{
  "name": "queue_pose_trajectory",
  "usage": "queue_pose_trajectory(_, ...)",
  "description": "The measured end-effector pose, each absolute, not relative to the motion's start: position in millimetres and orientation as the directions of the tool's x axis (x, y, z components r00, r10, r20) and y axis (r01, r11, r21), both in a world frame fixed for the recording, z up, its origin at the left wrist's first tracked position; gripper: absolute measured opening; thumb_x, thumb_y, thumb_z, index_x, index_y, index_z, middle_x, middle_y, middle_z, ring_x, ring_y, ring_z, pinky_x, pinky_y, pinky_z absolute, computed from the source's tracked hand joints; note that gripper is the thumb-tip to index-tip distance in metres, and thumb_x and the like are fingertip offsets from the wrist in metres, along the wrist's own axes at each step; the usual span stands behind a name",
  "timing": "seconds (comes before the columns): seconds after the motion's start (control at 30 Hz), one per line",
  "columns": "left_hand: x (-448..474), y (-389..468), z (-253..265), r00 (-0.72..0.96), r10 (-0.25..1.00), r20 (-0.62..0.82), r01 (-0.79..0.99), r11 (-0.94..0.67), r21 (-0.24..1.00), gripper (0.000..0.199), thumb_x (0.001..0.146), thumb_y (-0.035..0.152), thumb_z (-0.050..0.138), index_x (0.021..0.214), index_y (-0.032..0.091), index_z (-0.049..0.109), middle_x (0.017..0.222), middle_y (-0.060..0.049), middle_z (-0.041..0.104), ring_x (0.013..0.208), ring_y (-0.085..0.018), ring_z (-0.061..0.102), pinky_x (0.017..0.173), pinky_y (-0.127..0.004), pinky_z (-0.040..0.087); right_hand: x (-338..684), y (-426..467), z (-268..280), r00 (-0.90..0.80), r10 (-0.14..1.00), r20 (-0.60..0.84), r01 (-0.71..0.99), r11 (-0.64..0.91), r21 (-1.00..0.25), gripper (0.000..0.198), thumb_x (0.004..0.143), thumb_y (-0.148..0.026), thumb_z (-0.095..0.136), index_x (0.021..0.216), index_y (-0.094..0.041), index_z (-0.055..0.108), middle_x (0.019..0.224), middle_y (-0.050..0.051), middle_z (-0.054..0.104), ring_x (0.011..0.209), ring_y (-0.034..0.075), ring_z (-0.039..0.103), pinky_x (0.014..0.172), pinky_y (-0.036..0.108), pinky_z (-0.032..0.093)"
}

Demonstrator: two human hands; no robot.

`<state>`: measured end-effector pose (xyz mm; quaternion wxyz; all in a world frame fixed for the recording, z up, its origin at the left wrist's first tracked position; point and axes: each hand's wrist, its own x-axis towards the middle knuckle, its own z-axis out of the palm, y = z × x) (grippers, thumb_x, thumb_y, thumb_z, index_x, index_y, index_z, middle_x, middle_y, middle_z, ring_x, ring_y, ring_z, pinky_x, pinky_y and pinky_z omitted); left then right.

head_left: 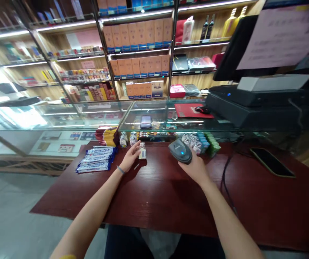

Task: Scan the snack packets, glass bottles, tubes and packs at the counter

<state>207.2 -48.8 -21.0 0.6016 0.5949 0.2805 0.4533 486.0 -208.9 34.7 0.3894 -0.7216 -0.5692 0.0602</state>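
Indoors | glossy dark-red desk (154,205) | lit shelving (197,45) beyond | left grip (129,158) pinching bottle (143,152) | right grip (196,169) round scanner (180,151)

The left arm (89,208) stretches from the near left toward the far middle, the left hand (129,159) reaching out with its fingers extended and slightly bent. The right arm (223,207) slants in from the near right, the right hand (196,169) curled in a grip.
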Motion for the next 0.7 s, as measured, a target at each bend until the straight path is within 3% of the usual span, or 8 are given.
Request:
queue_pose_trajectory(0.1,189.8,-47.0,-24.5,0.389,0.909,0.153,-0.296,-0.034,0.955,0.065,0.083,0.032,0.073,0.144,0.027,0.051,0.134,-0.008,0.062,0.115,-0.021,0.061,0.102,-0.034,0.046,458.3,-209.4,29.7,0.165,0.948,0.274,0.832,0.015,-0.554,0.039,0.077,-0.038,0.063,0.113,-0.026,0.051,0.083,0.004,0.075,0.082,0.031,0.075,0.061,0.029,0.047)
queue_pose_trajectory(0.3,185.9,-42.9,-31.3,0.362,0.922,0.140,-0.353,-0.003,0.936,0.064,0.084,0.030,0.072,0.144,0.026,0.052,0.132,-0.008,0.063,0.114,-0.021,0.062,0.103,-0.036,0.046,422.3,-211.5,14.9,-0.137,0.955,0.261,0.926,0.218,-0.310,0.046,0.078,-0.034,0.063,0.119,-0.020,0.047,0.085,0.007,0.075,0.073,0.031,0.074,0.058,0.030,0.039)
queue_pose_trajectory(0.43,186.9,-40.5,-34.9,0.374,0.915,0.150,-0.333,-0.019,0.943,0.065,0.084,0.031,0.072,0.145,0.026,0.051,0.135,-0.008,0.062,0.117,-0.022,0.061,0.106,-0.037,0.044,414.0,-213.1,14.1,-0.174,0.958,0.226,0.935,0.233,-0.269,0.048,0.077,-0.034,0.066,0.119,-0.021,0.048,0.083,0.004,0.076,0.070,0.028,0.074,0.057,0.028,0.034)
queue_pose_trajectory(0.6,187.0,-39.9,-36.5,0.316,0.933,0.171,-0.232,-0.099,0.968,0.058,0.084,0.033,0.071,0.140,0.026,0.056,0.142,-0.009,0.058,0.129,-0.026,0.055,0.106,-0.040,0.045,413.8,-214.4,16.1,-0.190,0.965,0.183,0.944,0.230,-0.236,0.031,0.078,-0.032,0.065,0.104,-0.022,0.050,0.081,0.005,0.076,0.069,0.027,0.073,0.056,0.028,0.030)
queue_pose_trajectory(0.7,186.9,-39.9,-37.6,0.336,0.927,0.169,-0.240,-0.089,0.967,0.061,0.085,0.034,0.070,0.143,0.026,0.053,0.136,-0.010,0.062,0.120,-0.025,0.060,0.101,-0.040,0.049,414.0,-215.1,17.2,-0.187,0.964,0.188,0.942,0.231,-0.245,0.032,0.078,-0.031,0.064,0.104,-0.023,0.049,0.080,0.005,0.076,0.069,0.027,0.073,0.056,0.028,0.030)
